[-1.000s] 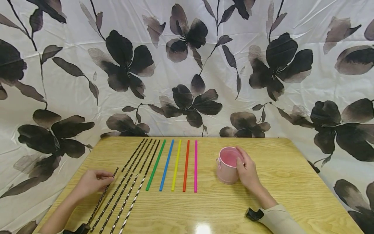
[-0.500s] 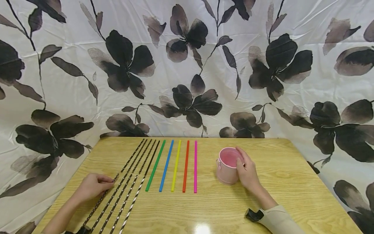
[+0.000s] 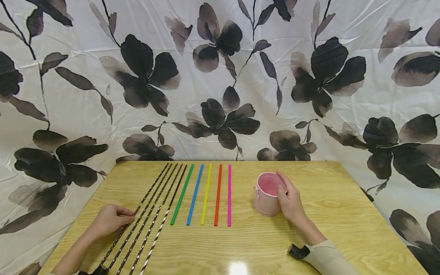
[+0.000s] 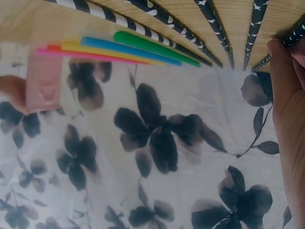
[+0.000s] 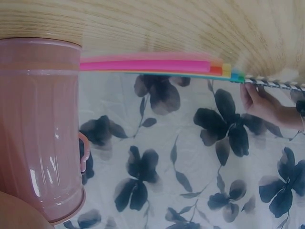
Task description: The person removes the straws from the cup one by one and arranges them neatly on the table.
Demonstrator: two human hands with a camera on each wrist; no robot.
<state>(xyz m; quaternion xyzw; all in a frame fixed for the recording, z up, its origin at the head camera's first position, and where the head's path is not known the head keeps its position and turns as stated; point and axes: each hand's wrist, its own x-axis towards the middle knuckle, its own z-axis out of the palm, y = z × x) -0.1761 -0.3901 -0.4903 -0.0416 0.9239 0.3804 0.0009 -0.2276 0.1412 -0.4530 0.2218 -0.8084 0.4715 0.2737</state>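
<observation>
With thumb and fingertips my left hand (image 3: 110,220) pinches the leftmost black patterned straw (image 3: 111,248), which lies along the table in line with a far straw (image 3: 154,186). Part of the held straw (image 4: 296,33) shows between the fingers at the right of the left wrist view. My right hand (image 3: 292,200) grips the right side of an upright pink bucket (image 3: 265,204), thumb near its rim. In the right wrist view the bucket (image 5: 40,119) fills the left side. Its inside looks pink, with no contents visible.
Several more patterned straws lie slanted in two end-to-end rows, including a black-and-white striped straw (image 3: 155,240). Right of them lie green (image 3: 182,194), blue (image 3: 195,194), yellow (image 3: 206,194), red (image 3: 218,194) and magenta (image 3: 229,194) straws. A floral cloth (image 3: 185,84) hangs behind the wooden table (image 3: 213,248).
My left hand has slid the leftmost straw slightly, closing the gap to the far straw ahead of it and lining them up. The right hand and bucket have stayed put.
</observation>
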